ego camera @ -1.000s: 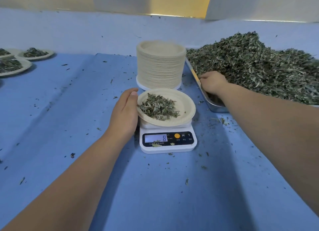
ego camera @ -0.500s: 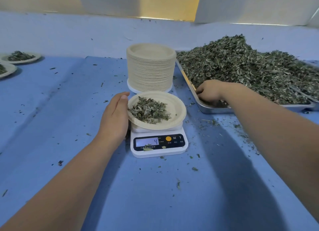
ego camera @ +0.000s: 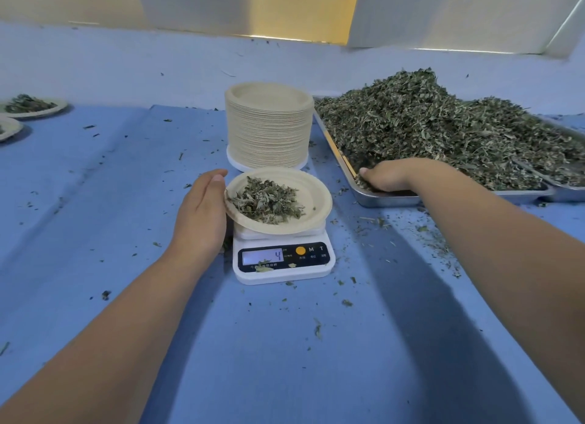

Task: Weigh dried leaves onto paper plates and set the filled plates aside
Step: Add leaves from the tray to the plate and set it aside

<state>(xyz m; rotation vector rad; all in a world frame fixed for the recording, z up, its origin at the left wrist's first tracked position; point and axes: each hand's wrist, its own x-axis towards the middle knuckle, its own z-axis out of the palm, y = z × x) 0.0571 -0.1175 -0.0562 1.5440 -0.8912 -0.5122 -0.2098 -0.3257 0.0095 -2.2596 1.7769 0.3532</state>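
- At far left, two filled plates [ego camera: 47, 113] sit well apart from the scale. The frame edge cuts the nearer one, so its load cannot be judged.
- Left of the scale, the left hand [ego camera: 199, 214] lies flat and straight-fingered against the plate's rim, touching it and gripping nothing. Its thumb is out of sight.
- On the scale [ego camera: 285, 274] sits the plate [ego camera: 313, 195], overhanging the platform to the left, with a loose pile of leaves [ego camera: 266, 202] left of its middle.
- The plate looks thin, light and bendy, so I would lift it by two opposite rim edges and keep it level. The dry, brittle leaves would likely spill or crumble under a tilt or a squeeze.
- The display [ego camera: 262, 256] shows a 4, but a stray leaf lies over its lower edge, and the button labels are too small to read.
- Behind the scale stands a tall stack [ego camera: 269, 129] of empty plates.
- At right, the right hand [ego camera: 384, 176] reaches into the tray's [ego camera: 389, 199] near corner, knuckles up and fingers buried in the heap [ego camera: 427, 129]. I cannot tell whether it has gathered anything.
- The tray's far side is hidden under the heap, and a second tray at far right is cut off.
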